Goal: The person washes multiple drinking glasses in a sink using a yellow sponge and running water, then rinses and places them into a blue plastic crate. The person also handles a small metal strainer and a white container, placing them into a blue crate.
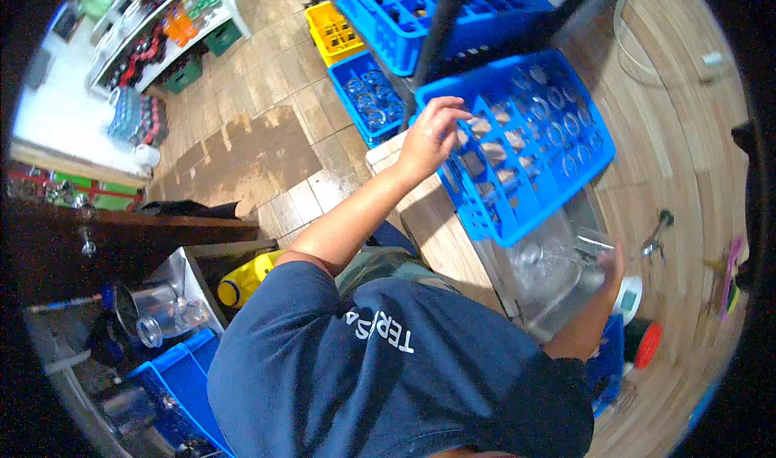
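Observation:
A blue divided crate [466, 215] lies tilted in front of me, with several clear glasses [558, 98] in its right-hand compartments. Pale brown patches show in the compartments on its left side. Over the crate's left edge is my left hand [432, 139], its fingers loosely bent and apart, with nothing seen in them. My right hand [612, 274] grips a clear drinking glass [594, 240] above the metal sink [578, 211]. Blurred clear shapes, perhaps glassware or water, fill part of the sink.
A metal tap [656, 244] stands right of the sink. Beyond the crate are a black post [440, 33], another blue crate [388, 42], a crate of glasses [352, 94] and a yellow crate [323, 33]. A yellow bottle [242, 282] and glass jar [162, 327] sit behind my left arm.

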`<state>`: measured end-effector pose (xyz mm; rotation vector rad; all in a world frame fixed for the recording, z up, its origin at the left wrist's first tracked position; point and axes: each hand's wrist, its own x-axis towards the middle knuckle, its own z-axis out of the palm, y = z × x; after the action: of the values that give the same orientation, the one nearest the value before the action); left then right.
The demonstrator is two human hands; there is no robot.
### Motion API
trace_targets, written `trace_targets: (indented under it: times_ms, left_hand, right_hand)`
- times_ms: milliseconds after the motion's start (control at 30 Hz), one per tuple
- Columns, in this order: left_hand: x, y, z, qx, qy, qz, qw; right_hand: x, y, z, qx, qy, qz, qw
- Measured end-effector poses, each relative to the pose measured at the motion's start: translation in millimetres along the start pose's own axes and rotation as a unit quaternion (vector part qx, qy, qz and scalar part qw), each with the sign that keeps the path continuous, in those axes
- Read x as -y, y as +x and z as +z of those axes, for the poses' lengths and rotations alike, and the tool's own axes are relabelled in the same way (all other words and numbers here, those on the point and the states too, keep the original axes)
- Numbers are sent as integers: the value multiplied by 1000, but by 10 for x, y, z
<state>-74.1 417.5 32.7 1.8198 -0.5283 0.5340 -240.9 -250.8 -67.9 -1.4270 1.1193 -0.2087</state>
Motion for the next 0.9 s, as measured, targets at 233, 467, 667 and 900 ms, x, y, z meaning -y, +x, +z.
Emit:
trace_targets:
  times_ms: [233,467,667,900]
  left_hand:
    - [-670,-301,776,171,-4,72,983]
    - [-1110,-477,1246,216,-32,101,971]
    - [-1375,-472,1515,253,-47,95,962]
    - [-1706,-248,2003,261,-50,150,952]
  right_hand:
    - [96,-674,249,-11,1,-195,981]
    - [324,-1010,446,-181,-215,-320,905]
    - [327,-968,291,-146,-96,-336,926]
    - [-4,-898,296,-11,408,-84,909]
